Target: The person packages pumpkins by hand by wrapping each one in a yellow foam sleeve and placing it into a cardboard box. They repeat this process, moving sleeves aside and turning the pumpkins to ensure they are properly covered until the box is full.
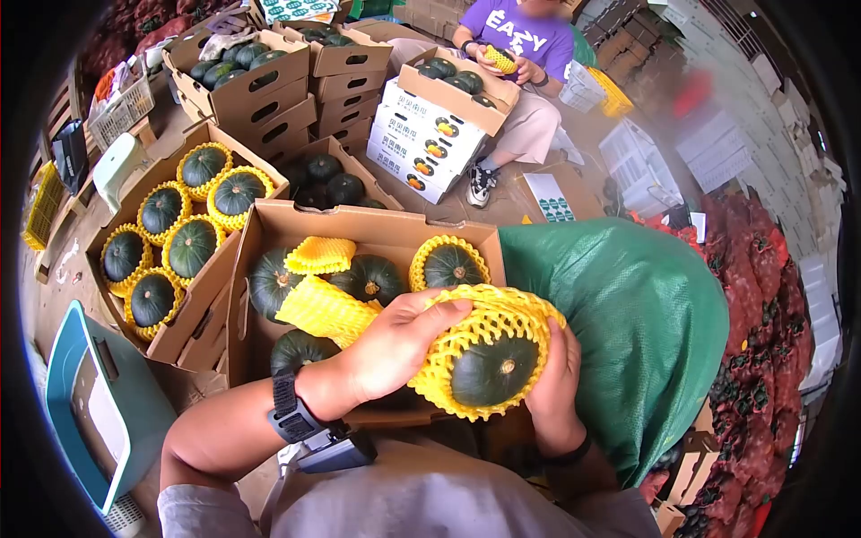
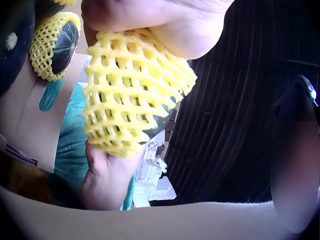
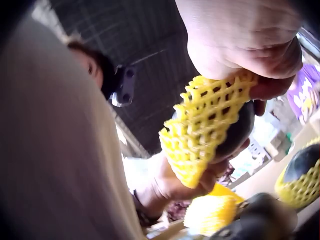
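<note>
Netted squash (image 1: pixel 491 363) between both hands

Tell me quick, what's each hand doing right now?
Left hand: grips the yellow foam net sleeve around the dark green round squash.
Right hand: grips the same netted squash from the other side.

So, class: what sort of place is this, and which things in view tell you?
Probably a produce packing area: cardboard boxes filled with green squashes, many in yellow foam nets, and red mesh sacks piled alongside.
</note>
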`<state>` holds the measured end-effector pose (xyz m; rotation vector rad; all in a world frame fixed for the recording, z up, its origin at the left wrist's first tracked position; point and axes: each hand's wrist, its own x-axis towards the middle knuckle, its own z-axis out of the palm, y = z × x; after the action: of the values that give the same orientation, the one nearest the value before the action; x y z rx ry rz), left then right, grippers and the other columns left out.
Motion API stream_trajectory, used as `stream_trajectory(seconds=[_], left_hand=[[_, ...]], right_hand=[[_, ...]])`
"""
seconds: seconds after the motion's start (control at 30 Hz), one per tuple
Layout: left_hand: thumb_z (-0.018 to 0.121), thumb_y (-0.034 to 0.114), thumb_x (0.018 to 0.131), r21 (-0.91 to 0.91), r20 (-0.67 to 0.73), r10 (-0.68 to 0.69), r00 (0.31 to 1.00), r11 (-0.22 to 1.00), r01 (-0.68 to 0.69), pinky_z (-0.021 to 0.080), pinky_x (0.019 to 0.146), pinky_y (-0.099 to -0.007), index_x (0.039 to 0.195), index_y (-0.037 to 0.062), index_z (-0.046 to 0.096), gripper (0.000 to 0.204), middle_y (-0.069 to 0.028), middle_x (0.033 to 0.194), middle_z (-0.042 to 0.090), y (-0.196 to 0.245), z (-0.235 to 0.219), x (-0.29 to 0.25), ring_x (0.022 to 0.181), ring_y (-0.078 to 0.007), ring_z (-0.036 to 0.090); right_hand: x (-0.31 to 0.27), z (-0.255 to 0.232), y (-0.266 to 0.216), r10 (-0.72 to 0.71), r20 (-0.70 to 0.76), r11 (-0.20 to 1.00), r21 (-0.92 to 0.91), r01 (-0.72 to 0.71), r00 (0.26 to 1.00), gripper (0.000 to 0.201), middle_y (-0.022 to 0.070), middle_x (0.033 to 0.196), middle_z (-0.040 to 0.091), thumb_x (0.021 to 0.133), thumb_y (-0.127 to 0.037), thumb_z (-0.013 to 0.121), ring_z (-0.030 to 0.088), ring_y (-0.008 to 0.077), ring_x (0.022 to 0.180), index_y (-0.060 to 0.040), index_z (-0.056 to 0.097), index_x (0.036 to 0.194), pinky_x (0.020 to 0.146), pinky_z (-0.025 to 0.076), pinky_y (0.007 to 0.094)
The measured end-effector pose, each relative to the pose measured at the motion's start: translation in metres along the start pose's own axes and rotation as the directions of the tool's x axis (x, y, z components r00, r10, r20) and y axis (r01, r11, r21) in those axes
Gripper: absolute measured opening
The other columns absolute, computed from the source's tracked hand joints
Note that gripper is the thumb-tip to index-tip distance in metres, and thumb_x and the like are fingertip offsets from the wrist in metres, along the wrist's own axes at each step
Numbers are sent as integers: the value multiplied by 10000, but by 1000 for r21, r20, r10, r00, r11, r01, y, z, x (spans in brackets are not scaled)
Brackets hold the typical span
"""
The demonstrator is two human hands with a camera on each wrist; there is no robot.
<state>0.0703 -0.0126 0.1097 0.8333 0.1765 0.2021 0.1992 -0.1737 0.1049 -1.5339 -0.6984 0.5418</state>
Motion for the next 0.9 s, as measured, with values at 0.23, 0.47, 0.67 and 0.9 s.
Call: stream_trajectory(seconds=[0.23, 0.47, 0.67, 0.9], left_hand=[[364, 321, 988, 689, -62, 421, 905, 675, -266, 343, 1019, -312, 1399, 16, 371, 512, -122, 1264, 491, -9, 1, -6, 1147, -182, 473], [572, 227, 950, 531, -199, 472, 859, 788, -310, 393, 997, -329, 1469, 86, 240, 632, -165, 1238, 534, -24, 0, 0, 1133, -202, 513], [583, 197, 947, 267, -184, 332, 925, 923, -278, 392, 991, -294, 1397, 5, 353, 540, -102, 1222, 550, -20, -10, -3, 1138, -140, 499], [478, 340, 992, 201, -176, 217, 960, 963, -181, 402, 986, -285, 1320, 17, 436, 462, -58, 1220, 563, -28, -11, -4, 1123, -128, 516]], right_hand=[[0, 12, -20, 129, 252, 839, 488, -241, 959, 420, 120, 1094, 631, 937, -303, 386, 589, 217, 1010, 26, 591, 1099, 960, 417, 329], [13, 27, -9, -18, 18, 936, 353, 10, 1000, 509, 120, 1333, 417, 874, -87, 614, 404, 199, 1247, -30, 393, 1328, 1055, 330, 346], [5, 24, -5, -89, 185, 911, 413, 5, 979, 695, 129, 1351, 427, 833, -150, 679, 411, 206, 1254, 2, 310, 1401, 1071, 313, 346], [16, 17, 4, -111, 255, 978, 199, 61, 961, 683, 133, 1354, 426, 868, -194, 657, 404, 198, 1259, 1, 292, 1411, 1067, 317, 350]])
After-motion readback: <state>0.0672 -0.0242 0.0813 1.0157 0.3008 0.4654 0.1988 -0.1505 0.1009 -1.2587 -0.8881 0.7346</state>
